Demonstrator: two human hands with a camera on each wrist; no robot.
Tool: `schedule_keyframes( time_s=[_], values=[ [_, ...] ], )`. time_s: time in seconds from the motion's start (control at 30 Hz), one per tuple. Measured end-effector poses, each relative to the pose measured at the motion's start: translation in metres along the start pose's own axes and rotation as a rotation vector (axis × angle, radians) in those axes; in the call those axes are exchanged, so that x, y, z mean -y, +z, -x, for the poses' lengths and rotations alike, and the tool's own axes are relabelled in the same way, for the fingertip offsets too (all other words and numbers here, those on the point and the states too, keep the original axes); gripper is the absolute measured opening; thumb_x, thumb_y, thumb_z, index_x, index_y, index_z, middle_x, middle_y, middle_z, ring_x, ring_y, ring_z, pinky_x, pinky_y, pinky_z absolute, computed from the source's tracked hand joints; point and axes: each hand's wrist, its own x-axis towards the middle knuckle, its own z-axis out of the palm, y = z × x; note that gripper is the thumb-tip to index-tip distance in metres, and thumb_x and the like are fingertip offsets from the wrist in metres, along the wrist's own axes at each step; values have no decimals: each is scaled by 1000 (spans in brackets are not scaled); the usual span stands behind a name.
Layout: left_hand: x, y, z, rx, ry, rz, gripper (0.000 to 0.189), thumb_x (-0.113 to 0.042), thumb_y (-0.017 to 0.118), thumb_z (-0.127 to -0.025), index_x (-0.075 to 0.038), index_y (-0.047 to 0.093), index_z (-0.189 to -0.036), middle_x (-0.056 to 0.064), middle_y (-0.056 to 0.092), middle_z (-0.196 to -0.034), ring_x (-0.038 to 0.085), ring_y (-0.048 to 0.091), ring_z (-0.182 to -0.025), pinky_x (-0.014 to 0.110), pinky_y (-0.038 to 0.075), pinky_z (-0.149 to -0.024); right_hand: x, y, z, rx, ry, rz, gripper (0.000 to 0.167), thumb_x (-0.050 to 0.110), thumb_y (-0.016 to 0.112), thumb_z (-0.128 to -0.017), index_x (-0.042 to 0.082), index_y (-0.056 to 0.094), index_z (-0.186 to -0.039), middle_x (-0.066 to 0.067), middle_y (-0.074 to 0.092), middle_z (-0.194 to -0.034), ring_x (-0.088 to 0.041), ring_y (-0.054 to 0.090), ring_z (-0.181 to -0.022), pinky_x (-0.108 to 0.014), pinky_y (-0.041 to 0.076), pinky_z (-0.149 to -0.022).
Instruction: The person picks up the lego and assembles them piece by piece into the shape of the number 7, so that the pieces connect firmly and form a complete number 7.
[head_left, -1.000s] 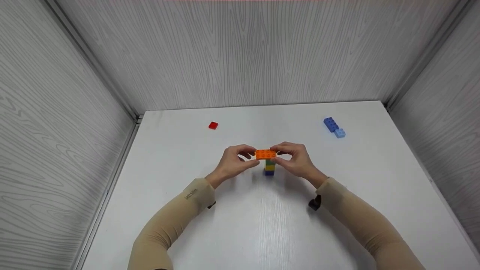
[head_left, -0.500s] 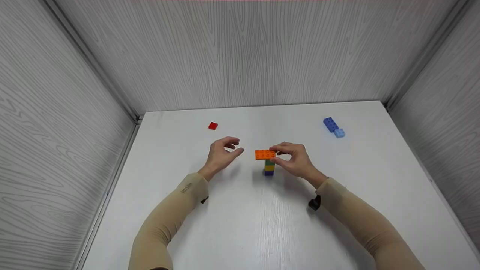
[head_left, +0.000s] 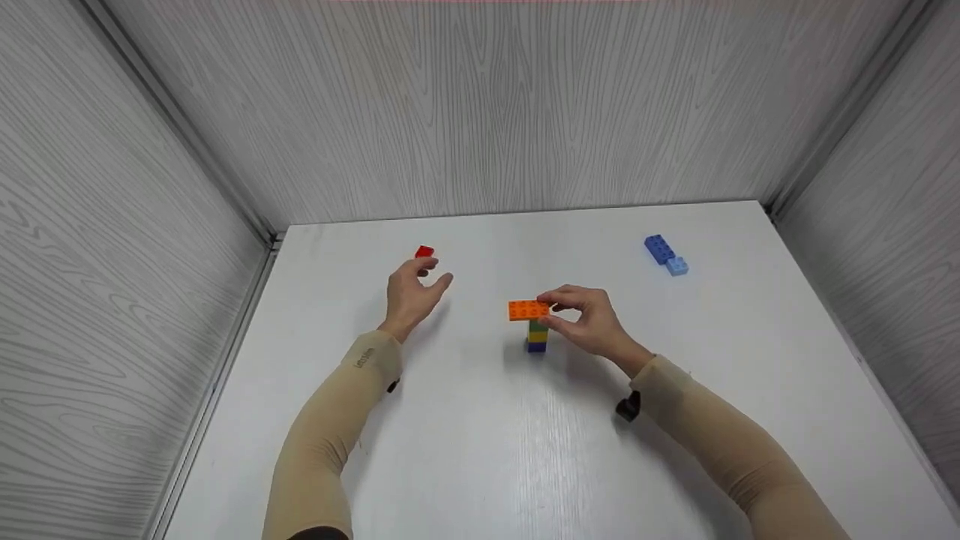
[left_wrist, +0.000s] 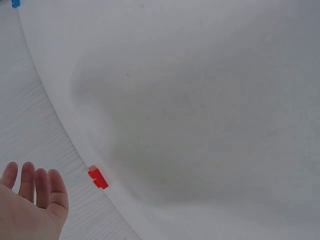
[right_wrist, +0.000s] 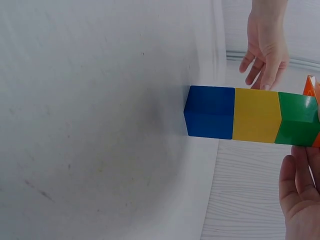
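The orange brick (head_left: 528, 310) tops and overhangs the tower (head_left: 537, 337) on the desk (head_left: 480, 450), its end pinched by the right hand (head_left: 592, 322), presumably for steadiness, while the left hand (head_left: 409, 295), fingers loose and holding nothing, hovers near the red brick (head_left: 424, 251).

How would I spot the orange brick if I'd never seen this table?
On the white table, find the tower of blue, yellow and green blocks beside the right hand. The orange brick lies across its top, pinched by that hand. Unlike the narrow blocks beneath, it is long and juts out to one side.
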Motion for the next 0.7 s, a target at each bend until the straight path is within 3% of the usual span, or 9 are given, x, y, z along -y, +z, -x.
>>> schedule_keyframes(
  time_s=[0.27,0.5,0.7],
  values=[
    [20,-10,-21,-41,-114,6,51,-31,80,-104,-2,70,-145,19,73,-144,36,68,-131,50,57,-114,-1,0,0,8,2,-21,29,13,87,-99,9,85,-128,-12,85,-122,-27,79,-107,-57,67,-101],
    [29,-15,-38,-82,-136,37,53,-31,81,-103,0,69,-145,22,72,-145,37,69,-131,51,58,-113,0,-1,0,5,22,-6,30,11,89,-97,10,86,-127,-11,85,-124,-28,79,-109,-57,67,-101],
    [34,-15,-48,-104,-201,77,52,-29,82,-104,0,69,-145,24,72,-145,38,68,-134,52,59,-114,2,0,-1,16,35,-7,31,13,89,-97,9,85,-128,-12,85,-124,-30,79,-110,-57,67,-102]
  ],
)
